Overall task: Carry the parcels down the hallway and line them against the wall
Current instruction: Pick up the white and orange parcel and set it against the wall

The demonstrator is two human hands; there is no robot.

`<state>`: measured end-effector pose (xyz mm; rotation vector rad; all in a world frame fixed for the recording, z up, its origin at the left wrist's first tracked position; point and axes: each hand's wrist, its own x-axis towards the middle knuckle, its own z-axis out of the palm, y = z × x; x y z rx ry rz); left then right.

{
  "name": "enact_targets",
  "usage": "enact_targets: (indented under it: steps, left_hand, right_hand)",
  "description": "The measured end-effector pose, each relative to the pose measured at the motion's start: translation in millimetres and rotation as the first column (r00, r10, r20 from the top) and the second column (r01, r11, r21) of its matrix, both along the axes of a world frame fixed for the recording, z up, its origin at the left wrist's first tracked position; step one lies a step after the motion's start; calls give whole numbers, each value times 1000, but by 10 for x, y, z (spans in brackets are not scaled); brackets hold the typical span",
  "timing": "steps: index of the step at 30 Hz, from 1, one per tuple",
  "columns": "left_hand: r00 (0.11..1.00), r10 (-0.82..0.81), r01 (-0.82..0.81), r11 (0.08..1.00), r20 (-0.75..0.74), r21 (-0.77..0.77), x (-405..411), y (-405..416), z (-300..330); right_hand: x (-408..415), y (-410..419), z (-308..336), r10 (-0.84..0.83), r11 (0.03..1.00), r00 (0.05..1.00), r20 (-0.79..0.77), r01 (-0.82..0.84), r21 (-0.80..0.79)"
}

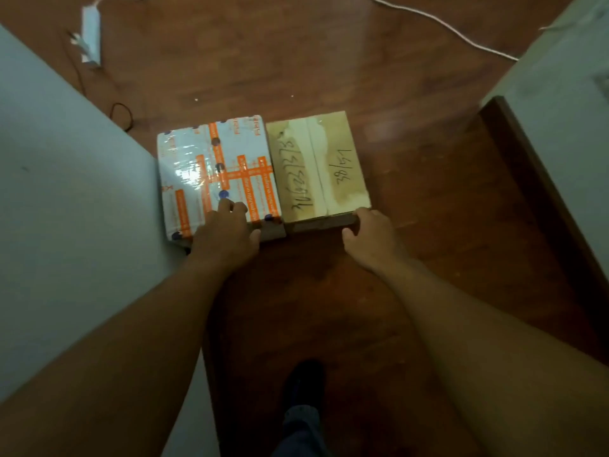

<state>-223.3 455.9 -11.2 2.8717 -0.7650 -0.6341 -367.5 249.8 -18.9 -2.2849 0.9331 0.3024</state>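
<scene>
Two parcels sit side by side on the wooden floor, touching each other. The left parcel [211, 163] is white with orange tape and its left side meets the grey wall [66, 192]. The right parcel [316, 159] is plain brown cardboard with handwritten numbers on top. My left hand [227, 235] rests on the white parcel's near edge, fingers over the top. My right hand [369, 239] grips the brown parcel's near right corner.
A white power strip [90, 37] with a plug and a dark cable lies on the floor at the far left. A white cord [441, 24] crosses the floor at the far right. Another wall with dark skirting [527, 159] stands on the right. My foot [303, 387] is below.
</scene>
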Motion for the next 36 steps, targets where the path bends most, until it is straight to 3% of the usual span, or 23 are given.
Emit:
enact_targets:
  steps: [3,13,18,29,34,36]
  left_hand:
    - [990,136,-136,991,-29,-16,236,177,-107]
    - [923,355,-366,929,-145,-55,701,-27,-671]
    - [834,495,-499,865,-243,50,793,-291,-1007]
    - [824,530,-497,846,-201,193,664,-589,-1220]
    - [959,277,-251,932,-64,262,508,-220,-1132]
    - [977,196,-168,950,-84,265,378,68,-1147]
  right_hand:
    - [402,126,-30,56,998,998,14,-56,-1]
    - [1409,99,-503,309,951,950,-49,-307,44]
    - [1753,-23,-718,403,915,915,-22,-402,19]
    - [2246,-219,-867,480,877,876,-56,-477,54]
    - [2309,-196,-824,481,876,873,-76,-478,59]
    - [2336,-180,-821,485,874,872,-68,-479,81]
